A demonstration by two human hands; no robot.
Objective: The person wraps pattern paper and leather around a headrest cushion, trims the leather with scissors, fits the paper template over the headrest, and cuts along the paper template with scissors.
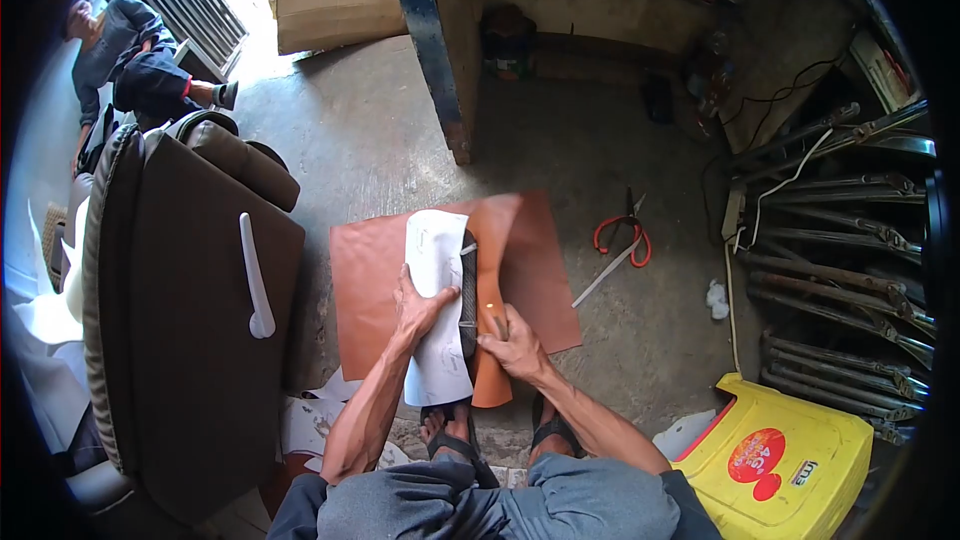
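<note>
"One brown padded chair point(200, 340), nine o'clock."
"Then?"
"Red-brown sheet point(370, 290), centre, on the floor. Yellow stool point(820, 440), five o'clock."
"The work?"
"Centre. White sheet point(437, 250) at nine o'clock of a dark pad point(468, 295), orange sheet point(490, 380) at three."
"Red-handled scissors point(631, 221), two o'clock. Hands?"
"Left hand point(425, 312) spread, thumb apart, pressing the white sheet. Right hand point(520, 348) curled against the orange sheet; can't tell what it grips."

A sheet point(370, 280) lies on the floor point(340, 130) before the feet point(460, 430). Over it, a pad point(469, 305) lies between a left flap point(437, 345) and a right flap point(490, 285). Scissors point(632, 222) lie right of the sheet; farther right are frames point(840, 285), with a stool point(780, 440) nearer. A seat point(200, 340) stands left; ahead, a box point(340, 15) lies left of a post point(430, 40).
</note>
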